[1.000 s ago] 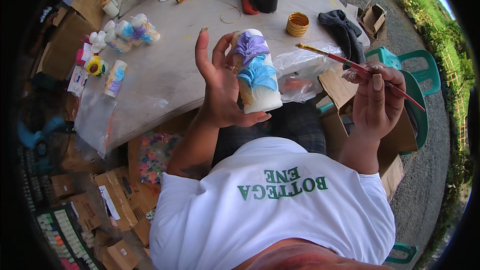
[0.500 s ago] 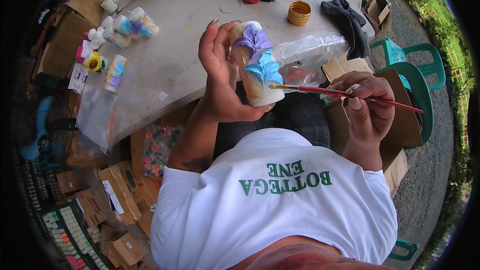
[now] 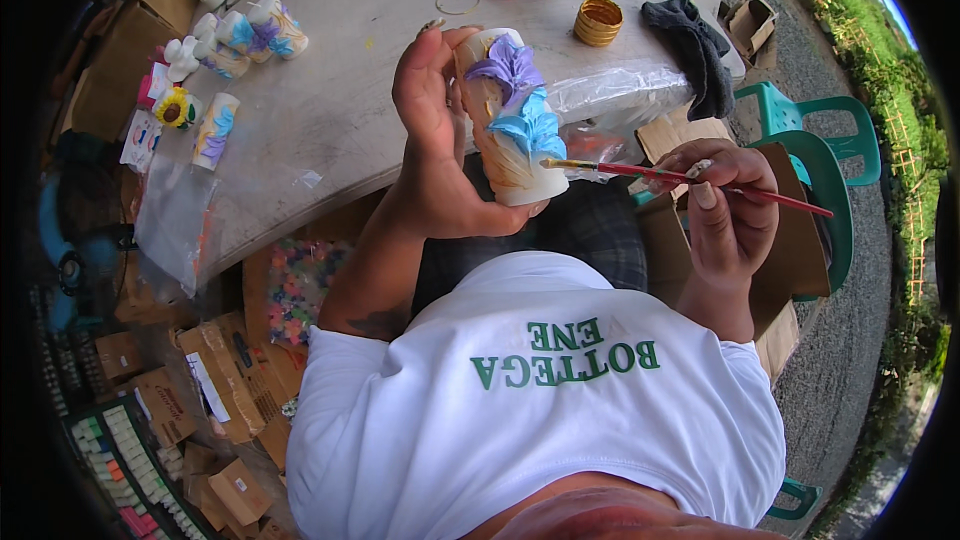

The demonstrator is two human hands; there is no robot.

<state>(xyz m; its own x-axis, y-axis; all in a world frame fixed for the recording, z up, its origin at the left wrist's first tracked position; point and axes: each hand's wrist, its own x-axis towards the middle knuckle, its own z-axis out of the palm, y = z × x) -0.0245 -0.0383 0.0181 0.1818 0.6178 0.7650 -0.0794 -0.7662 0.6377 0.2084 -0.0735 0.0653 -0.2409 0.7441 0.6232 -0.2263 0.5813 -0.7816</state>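
A white pillar candle [image 3: 500,115] with raised purple and blue flowers and gold-tinted leaves rests in my left hand [image 3: 435,140]. My fingers reach round its top and side, and the thumb supports its lower end, so the candle leans over the table edge. In my right hand [image 3: 735,210] a thin red paintbrush [image 3: 625,170] is pinched between thumb and fingers. Its tip touches, or nearly touches, the candle just below the blue flower. Farther off on the table stands a small gold-coloured pot [image 3: 598,22].
Several similar painted candles [image 3: 262,35] and a single one [image 3: 216,130] lie at the table's left. A dark cloth [image 3: 690,50] and clear plastic [image 3: 620,90] lie at its right edge. Green chairs [image 3: 825,190] stand to the right; cardboard boxes [image 3: 235,380] crowd the lower left.
The candle is turned slightly in my left hand. The brush tip has shifted a little lower on the candle relative to the blue flower. The whole view has shifted slightly.
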